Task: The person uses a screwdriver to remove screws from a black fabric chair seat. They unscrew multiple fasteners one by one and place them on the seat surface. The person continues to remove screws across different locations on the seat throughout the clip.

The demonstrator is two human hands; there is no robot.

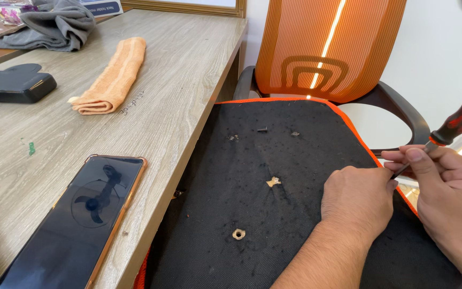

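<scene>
The fingers of the right hand are pinched narrow around the thin metal shaft of a screwdriver, thumb laid along the top and fingertips pressed together just below the tool's red and black handle, which slants up and away toward the right edge of the view. The left hand sits just beside it, curled into a loose fist with its knuckles up; its fingertips are tucked under and meet the right hand's fingers near the shaft, though whether they grip anything there cannot be told. Both hands rest at the right edge of a black fabric panel, the underside of a chair seat trimmed in orange, which lies flat and fills the lower middle of the view. On that fabric, well apart from the hands, there is a torn hole showing pale material near the bottom, a small pale scrap near the centre, and further up a dark screw lying loose between two small marks. Behind the panel stands the orange mesh backrest with a black armrest curving to the right. To the left runs a light wooden desk; on it lie a smartphone with a copper-coloured edge, screen up, a rolled orange towel, a black case and a crumpled grey cloth.
</scene>
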